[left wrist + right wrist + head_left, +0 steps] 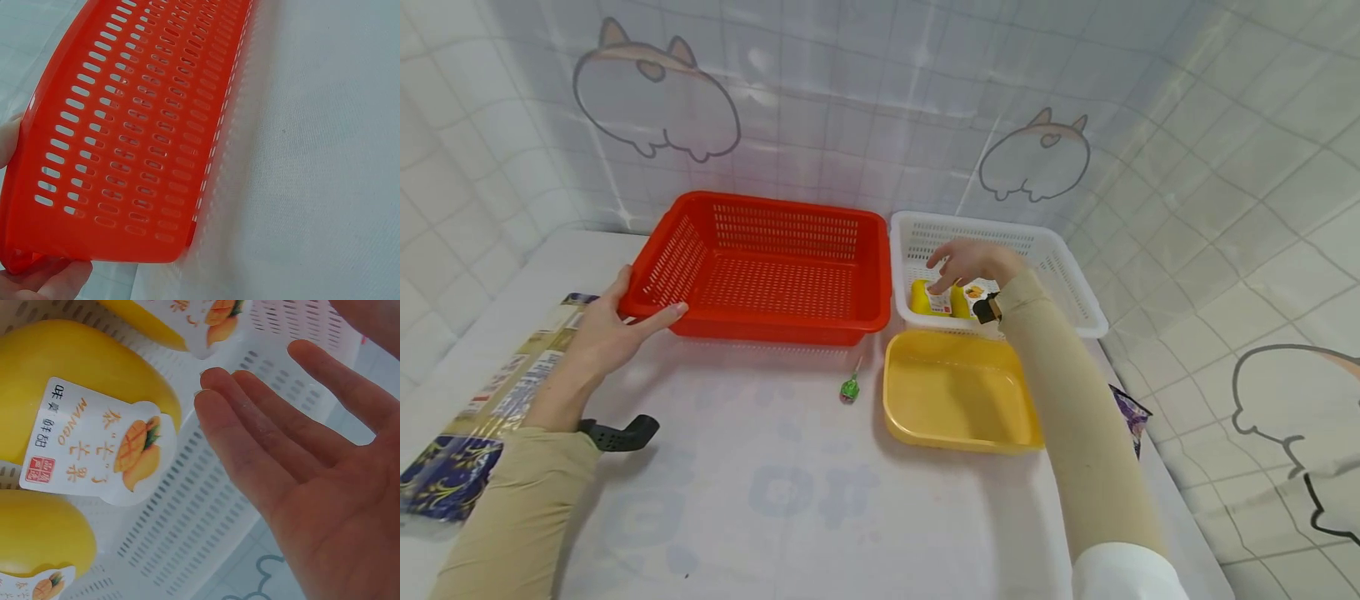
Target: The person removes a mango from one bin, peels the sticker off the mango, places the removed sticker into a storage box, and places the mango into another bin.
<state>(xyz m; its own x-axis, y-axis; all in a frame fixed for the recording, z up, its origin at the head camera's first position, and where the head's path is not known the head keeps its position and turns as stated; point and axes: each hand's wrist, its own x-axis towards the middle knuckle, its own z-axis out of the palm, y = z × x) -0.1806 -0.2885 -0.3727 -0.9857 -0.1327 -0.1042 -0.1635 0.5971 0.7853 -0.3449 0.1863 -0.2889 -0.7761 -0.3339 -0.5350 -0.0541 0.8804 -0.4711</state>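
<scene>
My left hand (601, 335) grips the left corner of a red plastic basket (775, 329), thumb along the front and fingers at the outer side. Part of that hand's thumb (65, 281) shows at the corner in the left wrist view. Over the white basket (1078, 292) hangs my right hand (973, 260), fingers loosely extended and holding nothing. Below it lie yellow mangoes (75, 362) with white labels (94, 440) marked "MANGO". In the right wrist view the fingertips are apart from the fruit. The right forearm covers part of the white basket in the head view.
A yellow tray (962, 442) stands in front of the white basket. Left of it lies a green-wrapped lollipop (849, 389). A long gold and blue package (512, 383) lies under the left arm. Beyond the right forearm is a purple packet (1131, 412). Patterned curtains (850, 108) enclose the table.
</scene>
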